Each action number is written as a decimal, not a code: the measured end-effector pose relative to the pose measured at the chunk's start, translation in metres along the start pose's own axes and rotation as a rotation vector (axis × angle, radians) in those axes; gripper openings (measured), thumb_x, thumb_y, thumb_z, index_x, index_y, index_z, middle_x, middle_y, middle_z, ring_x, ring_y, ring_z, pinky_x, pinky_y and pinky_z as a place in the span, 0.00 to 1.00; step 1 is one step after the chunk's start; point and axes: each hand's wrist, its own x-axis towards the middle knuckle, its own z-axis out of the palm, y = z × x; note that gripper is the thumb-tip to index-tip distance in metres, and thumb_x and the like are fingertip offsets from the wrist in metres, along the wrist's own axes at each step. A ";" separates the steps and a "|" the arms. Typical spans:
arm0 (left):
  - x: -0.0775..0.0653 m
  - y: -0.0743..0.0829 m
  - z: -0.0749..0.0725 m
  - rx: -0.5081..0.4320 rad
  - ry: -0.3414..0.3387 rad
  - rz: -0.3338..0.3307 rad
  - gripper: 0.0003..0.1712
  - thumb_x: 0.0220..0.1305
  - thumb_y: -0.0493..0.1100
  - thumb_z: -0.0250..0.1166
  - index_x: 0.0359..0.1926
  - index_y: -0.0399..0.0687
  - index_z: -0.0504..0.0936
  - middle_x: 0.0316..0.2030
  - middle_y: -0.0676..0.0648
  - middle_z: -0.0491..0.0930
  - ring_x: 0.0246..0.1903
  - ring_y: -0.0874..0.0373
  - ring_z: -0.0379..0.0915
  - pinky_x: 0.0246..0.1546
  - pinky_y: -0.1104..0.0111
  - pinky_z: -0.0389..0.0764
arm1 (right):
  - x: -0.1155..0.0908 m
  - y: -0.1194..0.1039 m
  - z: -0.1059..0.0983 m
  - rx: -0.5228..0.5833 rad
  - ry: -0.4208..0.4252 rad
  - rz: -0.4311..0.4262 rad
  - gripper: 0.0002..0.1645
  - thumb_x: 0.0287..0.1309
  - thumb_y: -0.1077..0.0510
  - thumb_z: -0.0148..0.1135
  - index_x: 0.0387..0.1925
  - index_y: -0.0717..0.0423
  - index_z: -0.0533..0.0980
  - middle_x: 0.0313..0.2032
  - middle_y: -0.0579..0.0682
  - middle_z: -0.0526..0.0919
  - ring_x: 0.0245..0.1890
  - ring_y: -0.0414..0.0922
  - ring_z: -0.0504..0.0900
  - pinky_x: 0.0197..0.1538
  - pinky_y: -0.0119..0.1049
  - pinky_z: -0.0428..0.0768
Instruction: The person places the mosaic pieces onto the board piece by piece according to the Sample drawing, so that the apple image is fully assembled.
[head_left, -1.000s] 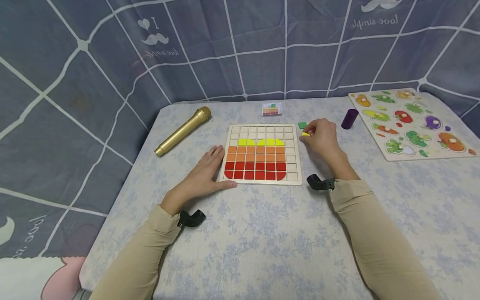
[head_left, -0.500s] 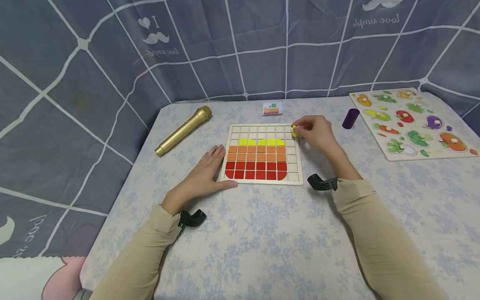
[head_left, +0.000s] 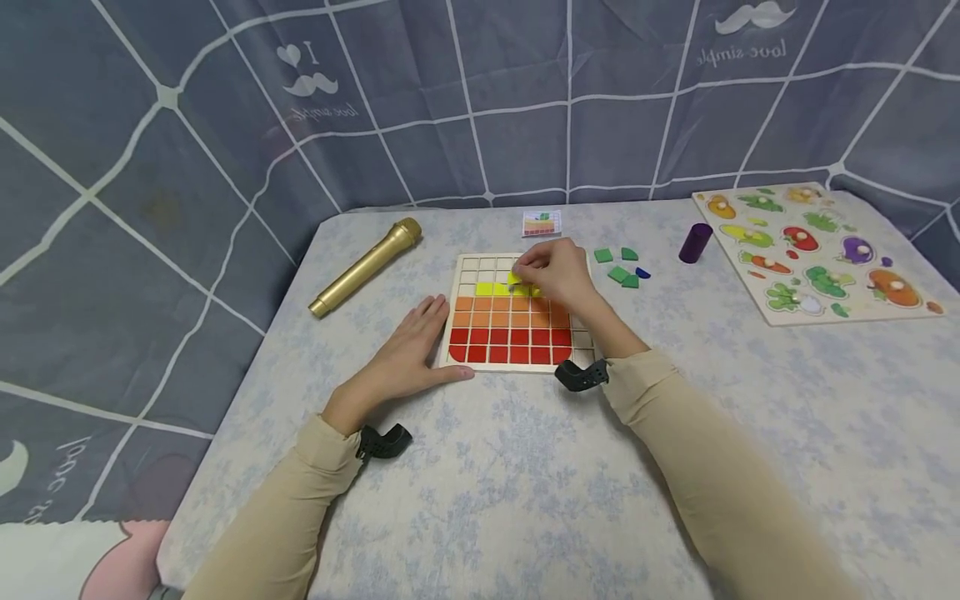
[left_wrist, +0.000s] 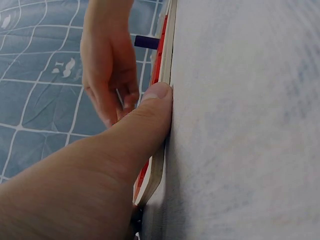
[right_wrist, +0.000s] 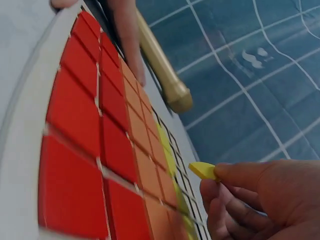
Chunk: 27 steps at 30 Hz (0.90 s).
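A square wooden grid board (head_left: 469,277) lies on the table, with rows of red (head_left: 498,354), orange (head_left: 500,312) and yellow tiles (head_left: 486,289) set in it. At its left side rests my left hand (head_left: 408,346), fingers extended along the edge and thumb at the front corner. My right hand (head_left: 558,271) is over the upper part of the board. Between thumb and fingers it pinches a yellow tile (right_wrist: 202,170) with a rounded side, held above the yellow row. The hand covers part of the board's right side in the head view.
Right of the board lie several green tiles (head_left: 618,274) and a blue tile (head_left: 642,272). A purple cylinder (head_left: 696,242) and a vegetable puzzle board (head_left: 761,287) are farther right. A small picture card (head_left: 542,223) is behind the board; a gold microphone (head_left: 367,267) lies left.
My right hand has picked the yellow tile up from beside the board and carried it left over the grid, uncovering green and blue tiles. My left hand has stayed put.
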 end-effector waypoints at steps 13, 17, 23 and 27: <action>0.000 0.000 -0.001 0.011 0.006 0.013 0.67 0.65 0.66 0.71 0.84 0.35 0.42 0.85 0.39 0.39 0.85 0.46 0.29 0.85 0.52 0.37 | 0.013 -0.024 0.052 0.013 -0.072 -0.109 0.06 0.67 0.62 0.70 0.39 0.62 0.89 0.32 0.57 0.91 0.33 0.50 0.89 0.47 0.40 0.84; 0.000 0.000 0.000 0.009 0.004 0.007 0.67 0.65 0.67 0.71 0.84 0.36 0.42 0.85 0.39 0.39 0.85 0.46 0.29 0.85 0.53 0.36 | 0.016 -0.025 0.058 -0.005 -0.085 -0.113 0.06 0.67 0.62 0.70 0.41 0.61 0.89 0.35 0.57 0.91 0.36 0.50 0.88 0.48 0.41 0.85; 0.001 -0.001 0.001 0.007 -0.002 0.007 0.67 0.65 0.67 0.71 0.84 0.37 0.42 0.85 0.40 0.38 0.85 0.48 0.29 0.85 0.54 0.36 | 0.013 -0.022 0.062 -0.083 -0.100 -0.142 0.09 0.67 0.62 0.70 0.45 0.61 0.89 0.38 0.57 0.90 0.38 0.49 0.85 0.48 0.41 0.84; -0.001 -0.001 0.000 0.010 -0.003 0.004 0.67 0.65 0.66 0.71 0.84 0.36 0.42 0.85 0.40 0.39 0.85 0.47 0.29 0.85 0.53 0.37 | 0.012 -0.025 0.064 -0.169 -0.137 -0.186 0.10 0.68 0.62 0.70 0.47 0.62 0.88 0.39 0.57 0.88 0.38 0.48 0.82 0.46 0.39 0.84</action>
